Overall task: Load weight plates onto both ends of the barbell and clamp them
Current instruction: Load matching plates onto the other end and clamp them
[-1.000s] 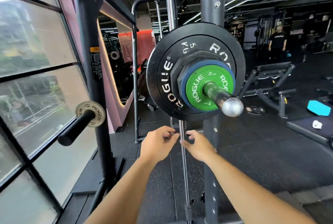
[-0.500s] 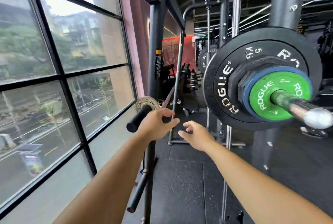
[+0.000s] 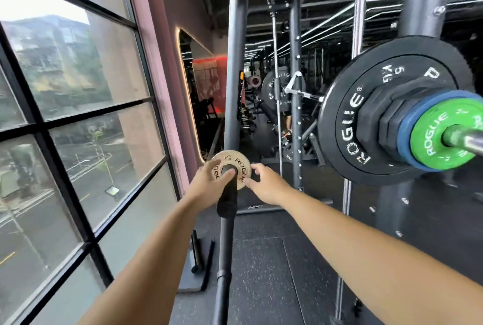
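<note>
Head view: the small tan change plate (image 3: 231,169) sits on a black storage peg (image 3: 228,199). The left hand (image 3: 209,185) pinches its rim and hub; the right hand (image 3: 265,185), fingers apart, touches its edge. It looks light, rigid and smooth, best taken by the rim.

left hand (image 3: 206,183): arm outstretched, fingers curled | right hand (image 3: 266,186): arm outstretched, fingers spread forward

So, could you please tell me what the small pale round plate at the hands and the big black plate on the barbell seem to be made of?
The small pale round plate looks like bare or painted metal: thin, matte, dark lettering. The big black plate looks rubber-coated: thick, dull sheen, white lettering; its core is hidden.
</note>
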